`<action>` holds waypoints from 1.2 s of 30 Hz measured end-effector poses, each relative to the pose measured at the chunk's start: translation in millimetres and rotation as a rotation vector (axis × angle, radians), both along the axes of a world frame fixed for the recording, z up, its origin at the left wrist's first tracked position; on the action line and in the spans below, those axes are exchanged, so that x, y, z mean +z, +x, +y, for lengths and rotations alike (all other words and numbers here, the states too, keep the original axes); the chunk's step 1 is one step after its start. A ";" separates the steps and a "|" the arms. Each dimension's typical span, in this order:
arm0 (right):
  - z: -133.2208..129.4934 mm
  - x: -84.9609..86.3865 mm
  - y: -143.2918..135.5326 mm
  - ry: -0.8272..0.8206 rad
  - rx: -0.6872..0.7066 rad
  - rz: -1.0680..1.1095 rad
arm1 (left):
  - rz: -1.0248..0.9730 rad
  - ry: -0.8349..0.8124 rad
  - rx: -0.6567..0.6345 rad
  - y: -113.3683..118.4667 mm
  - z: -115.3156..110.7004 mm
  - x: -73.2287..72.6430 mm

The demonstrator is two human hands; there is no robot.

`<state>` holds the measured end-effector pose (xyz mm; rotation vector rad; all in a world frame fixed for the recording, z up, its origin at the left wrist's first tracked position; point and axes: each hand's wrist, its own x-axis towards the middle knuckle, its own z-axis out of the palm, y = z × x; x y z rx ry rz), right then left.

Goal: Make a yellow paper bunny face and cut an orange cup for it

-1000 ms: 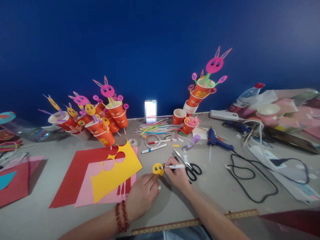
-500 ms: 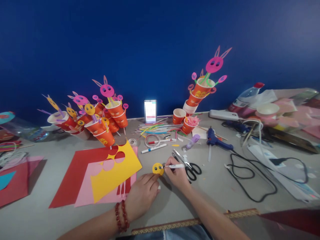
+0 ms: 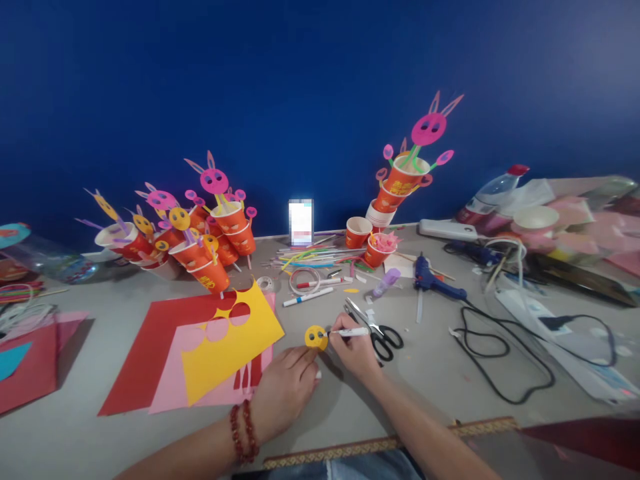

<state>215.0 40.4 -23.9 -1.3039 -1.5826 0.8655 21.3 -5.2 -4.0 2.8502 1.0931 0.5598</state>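
A small yellow paper disc (image 3: 316, 337) with two dark eyes lies flat on the grey table. The fingertips of my left hand (image 3: 286, 390) press on its lower edge, fingers together, with red beads round the wrist. My right hand (image 3: 354, 350) grips a white marker (image 3: 353, 332), its tip at the disc's right eye. Black-handled scissors (image 3: 384, 338) lie just right of my right hand. Left of my left hand, a cut yellow sheet (image 3: 233, 347) overlaps pink (image 3: 170, 373) and red (image 3: 135, 360) sheets.
Decorated red cups (image 3: 207, 273) stand at the back left, more (image 3: 393, 183) at the back right. Pipe cleaners (image 3: 325, 257), a blue-white marker (image 3: 307, 297) and a glue stick (image 3: 387, 283) lie behind the disc. A blue glue gun (image 3: 435, 283) and cables are rightward.
The marker tip has shifted very slightly at the disc's right eye. My left hand looks unmoved.
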 end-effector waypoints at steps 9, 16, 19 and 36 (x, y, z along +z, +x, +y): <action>-0.4 -0.8 0.1 0.003 -0.016 0.007 | 0.014 -0.014 0.004 -0.1 -1.0 -2.0; 0.5 0.5 -0.9 0.005 -0.012 0.009 | 0.001 -0.005 0.004 0.3 -0.7 1.2; 0.3 1.3 -0.9 0.004 0.006 0.002 | 0.008 0.002 0.004 0.5 -0.3 1.8; -0.4 -0.6 -0.9 -0.023 0.019 -0.017 | 0.020 -0.002 -0.003 0.8 0.2 0.5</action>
